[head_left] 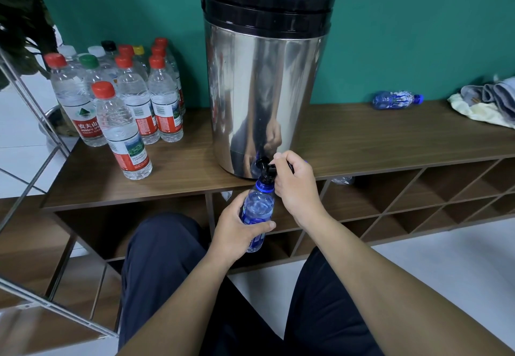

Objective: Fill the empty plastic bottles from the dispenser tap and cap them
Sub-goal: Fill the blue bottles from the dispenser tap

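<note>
Head view shows us both forearms reaching forward over dark trousers (167,272) toward the front edge of the table (362,138). Our left hand (237,227) wraps its fingers and thumb round the body of a small blue bottle (257,207), holding it just below the table edge, tilted a little, with its uncapped blue neck touching or just under the black tap (266,167). Our right hand (295,185) is curled at the tap, thumb and fingers closed on its black lever; something blue peeks out behind the knuckles, but we cannot tell what it is. The bottle looks clear inside, and we cannot tell how much water is in it. The tap sits at the foot of the dispenser (264,90), a tall steel drum with a black lid, standing near the table's front edge; our hands are mirrored in its side. To the left of the dispenser stands a cluster of capped bottles (125,99), upright, most with red caps, some green, white, yellow or black, and they look full of clear water. One of them stands apart, nearer the front. To the right, against the green wall (418,21), another blue bottle (397,99) lies on its side with its cap on. Beside it, at the far right, lies a heap of cloths (490,101). Below the tabletop run open wooden cubbyholes (418,199).
</note>
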